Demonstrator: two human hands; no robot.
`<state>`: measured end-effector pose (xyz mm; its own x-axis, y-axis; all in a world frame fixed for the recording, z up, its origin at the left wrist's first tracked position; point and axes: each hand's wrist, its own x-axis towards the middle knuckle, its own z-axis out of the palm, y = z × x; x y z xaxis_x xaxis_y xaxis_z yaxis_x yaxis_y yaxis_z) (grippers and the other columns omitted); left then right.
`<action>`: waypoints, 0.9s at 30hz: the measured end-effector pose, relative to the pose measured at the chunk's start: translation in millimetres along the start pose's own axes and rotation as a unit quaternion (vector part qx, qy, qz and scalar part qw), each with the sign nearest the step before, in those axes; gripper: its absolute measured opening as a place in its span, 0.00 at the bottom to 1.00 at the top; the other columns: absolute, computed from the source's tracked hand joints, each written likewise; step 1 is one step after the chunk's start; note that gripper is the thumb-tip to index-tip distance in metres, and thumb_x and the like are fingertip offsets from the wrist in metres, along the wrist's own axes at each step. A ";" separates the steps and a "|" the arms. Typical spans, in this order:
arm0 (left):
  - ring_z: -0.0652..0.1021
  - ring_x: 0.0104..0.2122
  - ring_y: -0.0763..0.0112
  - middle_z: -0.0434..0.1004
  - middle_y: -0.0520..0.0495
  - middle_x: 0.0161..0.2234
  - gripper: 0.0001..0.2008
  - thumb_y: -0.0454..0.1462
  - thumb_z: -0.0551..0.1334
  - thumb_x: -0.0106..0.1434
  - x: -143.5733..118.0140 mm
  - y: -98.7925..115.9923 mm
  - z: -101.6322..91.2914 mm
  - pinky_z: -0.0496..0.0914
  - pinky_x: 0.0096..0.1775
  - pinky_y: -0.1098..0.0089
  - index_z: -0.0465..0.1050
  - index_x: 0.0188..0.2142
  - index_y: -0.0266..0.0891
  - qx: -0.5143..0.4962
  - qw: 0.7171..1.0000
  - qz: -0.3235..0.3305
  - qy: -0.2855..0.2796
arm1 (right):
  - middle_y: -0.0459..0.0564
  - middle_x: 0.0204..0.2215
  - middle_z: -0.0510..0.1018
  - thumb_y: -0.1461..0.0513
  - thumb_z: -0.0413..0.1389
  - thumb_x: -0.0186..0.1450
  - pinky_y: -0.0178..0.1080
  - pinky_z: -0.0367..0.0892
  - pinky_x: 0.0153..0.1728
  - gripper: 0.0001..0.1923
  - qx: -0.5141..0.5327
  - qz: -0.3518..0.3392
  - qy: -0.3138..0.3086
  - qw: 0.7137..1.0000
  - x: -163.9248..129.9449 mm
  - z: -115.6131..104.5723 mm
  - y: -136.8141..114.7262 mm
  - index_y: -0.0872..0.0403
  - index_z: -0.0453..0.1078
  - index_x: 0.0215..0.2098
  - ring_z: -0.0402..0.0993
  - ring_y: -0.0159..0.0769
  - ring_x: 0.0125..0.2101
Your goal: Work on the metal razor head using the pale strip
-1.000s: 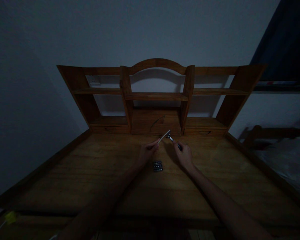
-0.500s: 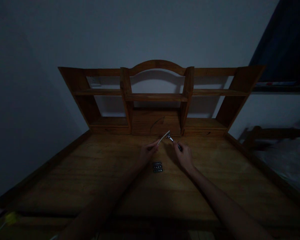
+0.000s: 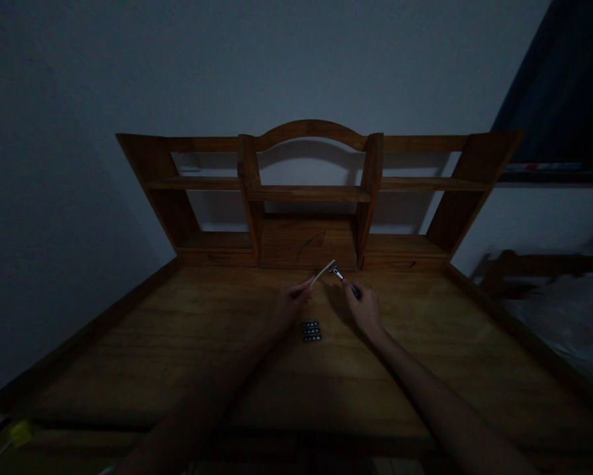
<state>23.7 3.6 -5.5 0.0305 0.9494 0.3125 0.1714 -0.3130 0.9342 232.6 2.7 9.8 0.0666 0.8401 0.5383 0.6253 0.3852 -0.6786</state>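
Note:
My left hand point(image 3: 294, 298) is closed on one end of a thin, pale, slightly curved stick point(image 3: 322, 271), which slants up to the right; its exact kind is too dim to make out. A razor point(image 3: 339, 274) with a silver neck and dark handle is gripped in my right hand point(image 3: 363, 305), fingers wrapped round the handle. The razor's head is at the stick's upper tip, touching it or very close. Below, between my forearms, a small dark item in three rows with pale marks point(image 3: 311, 331) lies on the wooden desk point(image 3: 217, 323).
A wooden shelf unit point(image 3: 310, 192) stands along the desk's back edge against the wall. Raised wooden edges border the desk's sides. A yellow object point(image 3: 22, 433) is at the lower left, and bedding point(image 3: 568, 316) lies to the right.
The stick's tip and the razor's head have shifted very slightly. Both hands keep the same hold and nearly the same place.

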 end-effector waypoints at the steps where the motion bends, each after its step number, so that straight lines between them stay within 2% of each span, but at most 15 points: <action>1: 0.72 0.31 0.69 0.78 0.48 0.32 0.26 0.51 0.62 0.60 0.1 -0.1 0.1 0.66 0.36 0.71 0.73 0.54 0.40 0.001 1.000 0.001 0.001 | 0.44 0.18 0.66 0.47 0.46 0.69 0.34 0.50 0.24 0.26 0.001 0.000 0.000 1.000 0.2 -0.2 -0.3 0.56 0.67 0.23 0.62 0.31 0.21; 13: 0.71 0.29 0.71 0.76 0.48 0.29 0.28 0.52 0.63 0.60 -0.8 3.7 0.3 0.65 0.34 0.71 0.74 0.54 0.38 0.009 1.000 -0.005 -0.001 | 0.42 0.18 0.64 0.48 0.47 0.69 0.33 0.50 0.24 0.25 0.029 -0.009 -0.006 1.000 -1.2 -0.1 -0.5 0.55 0.65 0.22 0.61 0.30 0.21; 18: 0.73 0.32 0.68 0.79 0.46 0.35 0.25 0.49 0.62 0.61 -1.6 -2.5 2.7 0.66 0.37 0.69 0.73 0.54 0.39 -0.003 0.999 -0.008 -0.035 | 0.42 0.18 0.63 0.48 0.47 0.69 0.33 0.50 0.24 0.24 0.044 -0.024 -0.009 0.999 -1.7 -0.7 -4.0 0.55 0.64 0.23 0.61 0.29 0.21; 23: 0.72 0.31 0.71 0.77 0.49 0.33 0.25 0.49 0.61 0.62 -2.0 0.3 0.8 0.65 0.36 0.71 0.72 0.55 0.41 -0.005 1.000 -0.002 0.030 | 0.41 0.17 0.61 0.48 0.47 0.69 0.33 0.49 0.24 0.25 0.037 -0.009 0.008 0.999 0.2 -3.3 -3.8 0.55 0.63 0.22 0.59 0.29 0.21; 27: 0.70 0.29 0.73 0.75 0.50 0.30 0.26 0.51 0.63 0.60 -2.0 3.3 1.3 0.64 0.33 0.73 0.74 0.54 0.41 -0.017 1.000 -0.011 0.018 | 0.42 0.18 0.64 0.48 0.47 0.69 0.33 0.49 0.24 0.25 0.024 0.004 0.004 1.000 1.2 -2.4 -1.2 0.55 0.65 0.22 0.60 0.30 0.21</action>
<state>25.5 0.7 -3.2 -0.0093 0.9547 0.2974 0.1372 -0.2934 0.9461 233.7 2.4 12.5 0.0776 0.8398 0.5374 0.5875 0.3969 -0.7052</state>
